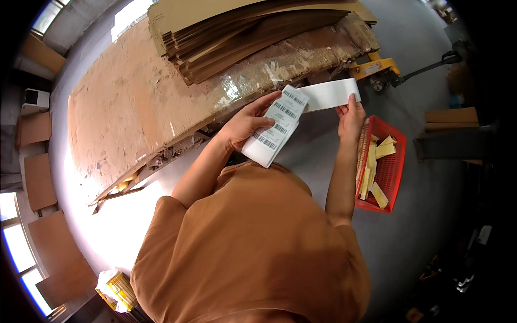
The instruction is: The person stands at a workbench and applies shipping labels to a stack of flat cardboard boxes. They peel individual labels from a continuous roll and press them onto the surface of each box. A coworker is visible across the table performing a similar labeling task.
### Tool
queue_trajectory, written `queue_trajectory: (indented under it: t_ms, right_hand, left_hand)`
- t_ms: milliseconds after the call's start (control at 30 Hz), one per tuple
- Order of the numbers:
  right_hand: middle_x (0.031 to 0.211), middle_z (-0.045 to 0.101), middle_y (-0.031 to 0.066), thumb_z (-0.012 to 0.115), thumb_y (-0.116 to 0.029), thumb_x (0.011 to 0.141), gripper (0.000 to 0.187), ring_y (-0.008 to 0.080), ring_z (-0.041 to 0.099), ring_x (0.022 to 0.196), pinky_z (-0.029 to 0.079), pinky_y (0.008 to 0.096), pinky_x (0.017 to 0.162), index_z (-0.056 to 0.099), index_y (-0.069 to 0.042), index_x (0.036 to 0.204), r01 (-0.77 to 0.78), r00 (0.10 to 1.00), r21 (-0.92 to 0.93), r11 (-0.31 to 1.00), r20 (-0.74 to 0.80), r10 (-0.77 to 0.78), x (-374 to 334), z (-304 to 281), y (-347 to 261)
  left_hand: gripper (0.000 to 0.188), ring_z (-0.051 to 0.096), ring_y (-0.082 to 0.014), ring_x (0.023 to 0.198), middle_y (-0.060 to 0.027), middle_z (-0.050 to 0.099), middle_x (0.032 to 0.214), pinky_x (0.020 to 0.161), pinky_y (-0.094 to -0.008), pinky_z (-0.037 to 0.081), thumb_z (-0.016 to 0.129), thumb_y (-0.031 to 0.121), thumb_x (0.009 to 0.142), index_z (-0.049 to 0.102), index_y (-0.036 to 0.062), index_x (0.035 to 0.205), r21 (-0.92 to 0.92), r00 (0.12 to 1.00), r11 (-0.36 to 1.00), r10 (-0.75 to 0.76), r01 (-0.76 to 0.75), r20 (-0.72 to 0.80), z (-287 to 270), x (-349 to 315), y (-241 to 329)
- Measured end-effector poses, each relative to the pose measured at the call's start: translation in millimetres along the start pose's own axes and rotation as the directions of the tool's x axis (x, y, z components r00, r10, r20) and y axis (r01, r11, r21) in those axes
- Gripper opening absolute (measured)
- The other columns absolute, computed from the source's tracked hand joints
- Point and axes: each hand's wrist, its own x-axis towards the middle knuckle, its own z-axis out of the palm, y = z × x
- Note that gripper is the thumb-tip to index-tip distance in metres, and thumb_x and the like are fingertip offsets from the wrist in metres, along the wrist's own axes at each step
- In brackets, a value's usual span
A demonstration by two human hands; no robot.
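My left hand (250, 123) is closed round a folded stack of white barcode labels (276, 125), its thumb lying across the printed face. From the top of the stack a blank white strip (331, 94) stretches to the right. At the strip's far end my right hand (351, 116) pinches it between thumb and fingers. Both hands are in front of my body, near the close edge of the worn wooden table (129, 102). Below my right forearm stands a red plastic basket (399, 167) with several yellow pieces (385, 148) in it.
Flat brown cardboard sheets (253, 32) are piled on the table's far side. A yellow pallet jack (374, 67) with a black handle stands beyond its right end. Cardboard panels (59, 239) lean along the left wall, and a yellow basket (118, 290) with white plastic sits at lower left.
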Motion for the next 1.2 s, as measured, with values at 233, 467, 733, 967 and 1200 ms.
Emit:
queue_trajectory:
  t_ms: [233, 467, 733, 967, 1200]
  right_hand:
    - [0.094, 0.064, 0.0074, 0.053, -0.016, 0.096, 0.02, 0.0147, 0.063, 0.08, 0.05, 0.0292, 0.074, 0.055, 0.001, 0.107, -0.029, 0.999, 0.009, 1.0, -0.02, 0.029, -12.6, -7.4, 16.7]
    - [0.095, 0.065, 0.0112, 0.051, -0.012, 0.095, 0.033, 0.0143, 0.064, 0.08, 0.051, 0.0251, 0.072, 0.046, 0.006, 0.123, -0.153, 0.985, -0.086, 0.984, 0.07, 0.159, -28.6, 0.0, 20.3]
    - [0.102, 0.065, 0.0114, 0.056, -0.011, 0.092, 0.039, 0.0145, 0.063, 0.09, 0.049, 0.0236, 0.08, 0.049, 0.007, 0.125, 0.054, 0.955, -0.351, 0.935, 0.291, 0.054, -65.6, 11.3, 2.6]
    - [0.122, 0.055, 0.0155, 0.064, -0.012, 0.085, 0.043, 0.023, 0.055, 0.112, 0.047, 0.0292, 0.088, 0.052, 0.001, 0.125, 0.51, 0.819, -0.489, 0.708, 0.526, -0.227, -85.7, 39.9, -25.7]
    - [0.132, 0.046, 0.0171, 0.069, -0.022, 0.082, 0.059, 0.0291, 0.05, 0.117, 0.042, 0.0369, 0.097, 0.045, -0.001, 0.132, 0.568, 0.784, -0.566, 0.597, 0.593, -0.184, -86.0, 52.5, -28.3]
  left_hand:
    - [0.075, 0.047, -0.0176, 0.123, -0.0099, 0.038, 0.143, 0.101, -0.0303, 0.041, 0.049, -0.012, 0.08, 0.025, 0.009, 0.147, 0.056, 0.998, 0.996, 0.069, -0.068, -0.01, 17.4, 1.2, 1.5]
    - [0.075, 0.051, -0.0171, 0.115, -0.0124, 0.047, 0.134, 0.096, -0.0305, 0.043, 0.051, -0.012, 0.08, 0.026, 0.0092, 0.147, 0.029, 0.996, 0.997, 0.069, -0.067, -0.053, 21.6, 2.6, -1.2]
    - [0.072, 0.056, -0.0142, 0.106, -0.0102, 0.055, 0.122, 0.091, -0.0278, 0.047, 0.055, -0.01, 0.081, 0.029, 0.0077, 0.146, 0.149, 0.992, 0.987, 0.074, -0.058, -0.103, 22.1, 3.8, -7.6]
    - [0.073, 0.058, -0.0136, 0.103, -0.0107, 0.058, 0.119, 0.088, -0.027, 0.049, 0.058, -0.008, 0.082, 0.026, 0.0071, 0.146, 0.106, 0.993, 0.992, 0.073, -0.063, -0.09, 18.3, 3.6, -18.7]
    - [0.075, 0.057, -0.0143, 0.105, -0.0134, 0.056, 0.123, 0.087, -0.0267, 0.05, 0.062, -0.006, 0.082, 0.025, 0.0077, 0.146, 0.206, 0.994, 0.977, 0.076, -0.058, -0.081, 23.8, -0.4, -15.2]
